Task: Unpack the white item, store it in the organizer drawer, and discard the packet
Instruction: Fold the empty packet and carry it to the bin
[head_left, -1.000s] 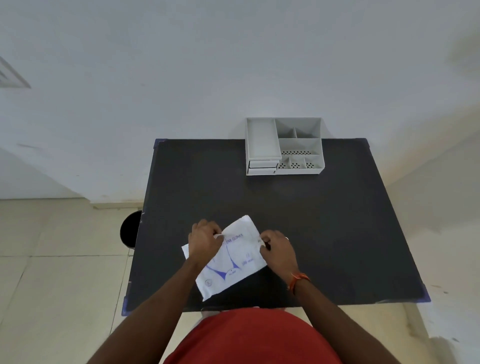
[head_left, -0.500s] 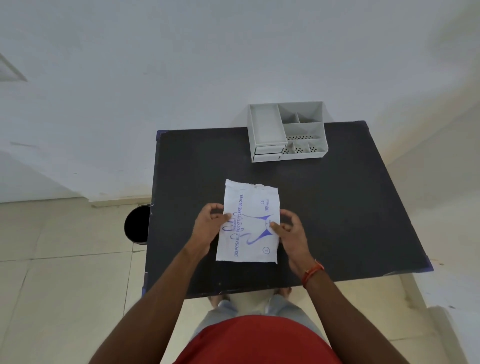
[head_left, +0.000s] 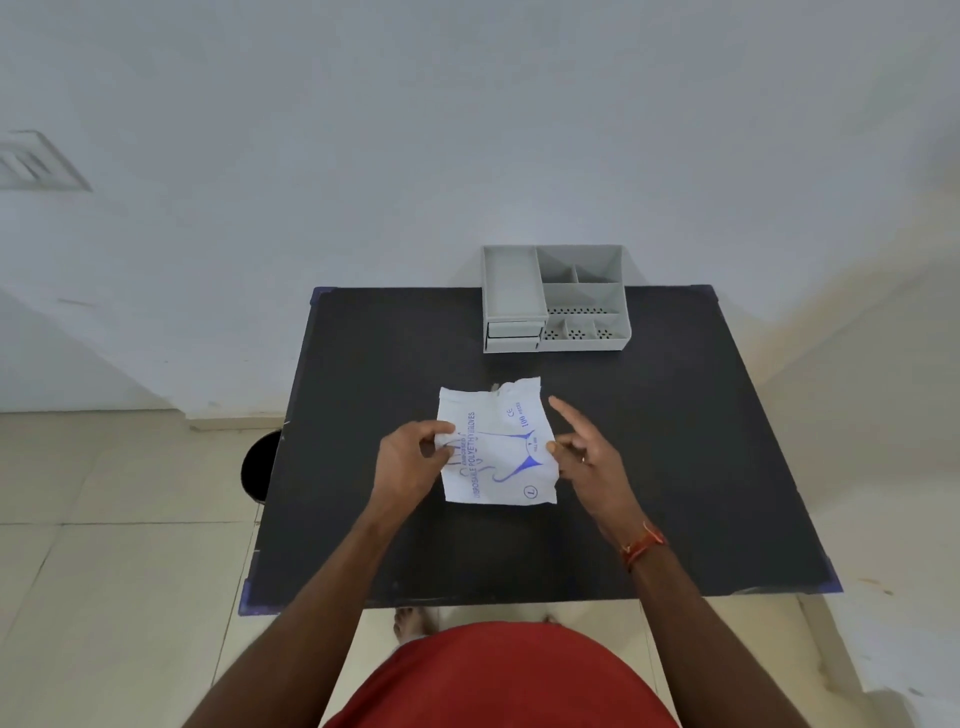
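Note:
A white packet (head_left: 498, 447) with blue print lies flat on the middle of the black table (head_left: 675, 467), its torn top edge pointing toward the wall. My left hand (head_left: 410, 462) pinches the packet's left edge between thumb and fingers. My right hand (head_left: 582, 447) sits at the packet's right edge, thumb touching it, forefinger raised and pointing up-left. The grey organizer (head_left: 556, 296) stands at the table's far edge, with two shut drawers (head_left: 513, 335) on its front left. The white item inside the packet is hidden.
A black round bin (head_left: 257, 467) stands on the tiled floor just left of the table. The white wall rises directly behind the organizer. My bare feet show under the table's near edge.
The packet was turned from a slant near the table's front to upright and moved toward the table's middle. My right hand's fingers have lifted off its right edge.

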